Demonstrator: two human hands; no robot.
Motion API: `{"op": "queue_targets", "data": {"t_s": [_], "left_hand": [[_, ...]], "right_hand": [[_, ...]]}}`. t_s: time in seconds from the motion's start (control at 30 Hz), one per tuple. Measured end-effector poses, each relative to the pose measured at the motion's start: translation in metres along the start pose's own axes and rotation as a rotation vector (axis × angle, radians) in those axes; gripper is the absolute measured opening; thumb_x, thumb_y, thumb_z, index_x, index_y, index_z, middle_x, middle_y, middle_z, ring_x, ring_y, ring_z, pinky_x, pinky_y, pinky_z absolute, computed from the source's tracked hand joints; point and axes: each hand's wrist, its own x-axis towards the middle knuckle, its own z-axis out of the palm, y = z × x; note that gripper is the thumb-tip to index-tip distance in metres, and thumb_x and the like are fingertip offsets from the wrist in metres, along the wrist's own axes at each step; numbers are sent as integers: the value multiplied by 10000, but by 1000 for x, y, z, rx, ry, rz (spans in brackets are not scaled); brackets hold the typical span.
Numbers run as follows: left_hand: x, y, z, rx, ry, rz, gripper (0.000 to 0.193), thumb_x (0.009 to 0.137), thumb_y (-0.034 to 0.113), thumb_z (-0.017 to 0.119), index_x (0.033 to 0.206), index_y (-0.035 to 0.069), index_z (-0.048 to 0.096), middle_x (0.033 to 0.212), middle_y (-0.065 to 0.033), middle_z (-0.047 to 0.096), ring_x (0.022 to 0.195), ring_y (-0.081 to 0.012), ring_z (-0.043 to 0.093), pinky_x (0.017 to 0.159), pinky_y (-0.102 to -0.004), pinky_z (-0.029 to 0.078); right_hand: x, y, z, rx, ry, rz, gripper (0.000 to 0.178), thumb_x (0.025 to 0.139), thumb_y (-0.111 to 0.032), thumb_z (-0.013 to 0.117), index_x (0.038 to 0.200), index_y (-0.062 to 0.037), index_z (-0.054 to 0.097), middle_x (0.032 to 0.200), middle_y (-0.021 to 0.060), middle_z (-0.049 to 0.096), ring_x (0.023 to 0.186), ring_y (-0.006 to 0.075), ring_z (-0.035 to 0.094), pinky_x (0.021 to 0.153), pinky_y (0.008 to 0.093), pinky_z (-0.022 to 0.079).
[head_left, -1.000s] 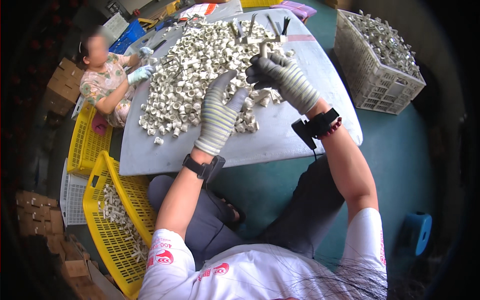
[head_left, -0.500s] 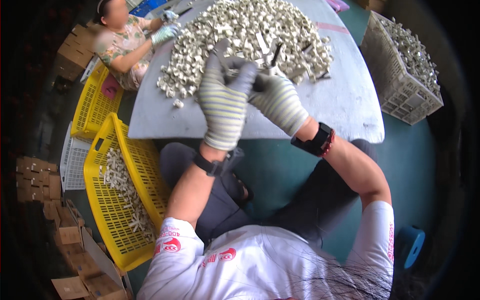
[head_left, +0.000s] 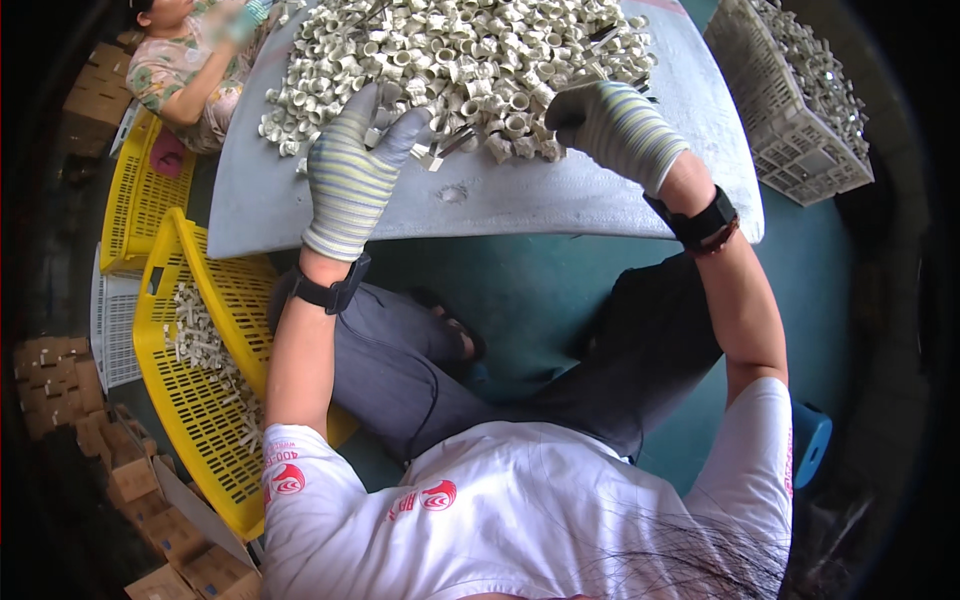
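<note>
My left hand, in a striped glove with grey fingertips, hovers at the near left of a heap of small cream-white ring-shaped fittings. Its thumb and fingers are apart, and I see nothing gripped between them. Close to the thumb lies a pale piece with a flat end, and a dark thin rod beside it. Over the right side of the heap is my right hand, gloved alike, its fingers curled down and inward. Whatever those fingers hold, if anything, is hidden behind the glove.
The heap lies on a grey-white table. Yellow baskets stand at the left, one holding pale pieces. A white crate full of fittings is at the right. A co-worker sits at the far left; cardboard boxes line the left.
My hands were together over the heap, handling a pale piece and a dark rod-like tool. Now they are well apart, left hand leftward and right hand rightward. The view has shifted slightly.
</note>
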Motion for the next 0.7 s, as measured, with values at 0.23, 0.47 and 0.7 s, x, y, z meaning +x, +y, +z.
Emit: {"op": "queue_targets", "data": {"t_s": [0.23,0.47,0.7], "left_hand": [[-24,-19,19,-57,66,-1,314,913,294,813,1105,54,745,799,-71,771,590,-164,666,572,-311,515],[-29,-8,5,-81,-2,35,222,901,213,805,1052,59,751,752,-72,748,546,-183,644,541,-321,491],[-34,8,-1,7,-127,261,248,838,178,822,1054,71,762,879,-115,743,675,-319,669,610,-406,515]], "right_hand": [[-2,-9,37,-402,-43,-18,104,840,-34,667,912,-46,741,825,196,713,826,396,712,727,460,568],[-2,-15,15,-164,-4,160,217,824,-116,786,1005,-37,696,841,178,722,806,331,724,742,414,580],[9,-54,5,1036,-34,169,399,928,-77,793,1308,-52,675,1063,5,726,949,95,697,853,265,585]]}}
